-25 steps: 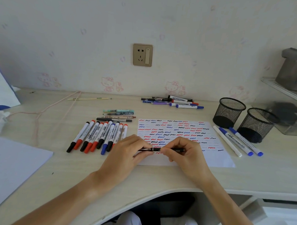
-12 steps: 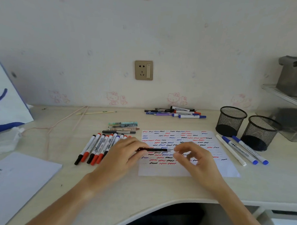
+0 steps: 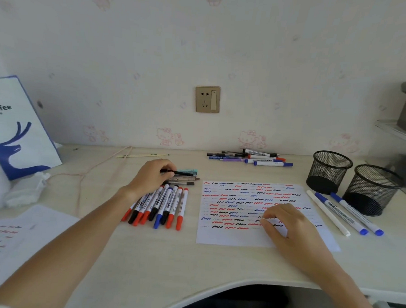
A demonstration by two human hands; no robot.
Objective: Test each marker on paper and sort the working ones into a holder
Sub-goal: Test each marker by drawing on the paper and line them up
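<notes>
My left hand, a little left of frame centre, has its fingers curled round a thin black pen, pinching it by the rear end so the barrel points right over the small stack of slim pens lying there. My right hand, lower right of centre, rests on the test paper with fingers loosely bent and nothing between them; thumb and fingertips just touch the sheet among the red, blue and black squiggles. Just below my left hand lies the row of red, black and blue markers, side by side and touching. At the right edge stand two mesh holders, both apparently empty, with three markers lying in front of them; another loose heap of pens sits against the wall at upper centre. I judge the pen to be light, stiff and smooth, likely to roll if set down carelessly. A grip at mid-barrel would steady it better than this hold near the end, and the cap looks like it needs a straight pull.
</notes>
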